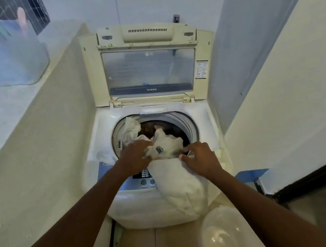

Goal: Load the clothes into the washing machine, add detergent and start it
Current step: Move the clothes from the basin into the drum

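Observation:
A top-loading washing machine (103, 133) stands ahead with its lid (149, 69) raised. Darker clothes lie in the drum (188, 125). A large white cloth (181, 185) spills from the drum over the front edge and hangs down the machine's front, covering part of the control panel (143, 175). My left hand (134, 157) grips a bunched part of the cloth at the drum's front rim. My right hand (201, 158) holds the cloth's fold just to the right. Another white piece (130, 128) lies on the drum's left rim.
A clear plastic tub (6, 54) with bottles sits on the ledge at the upper left. A translucent round container (226, 235) stands on the tiled floor in front of the machine. Walls close in on both sides.

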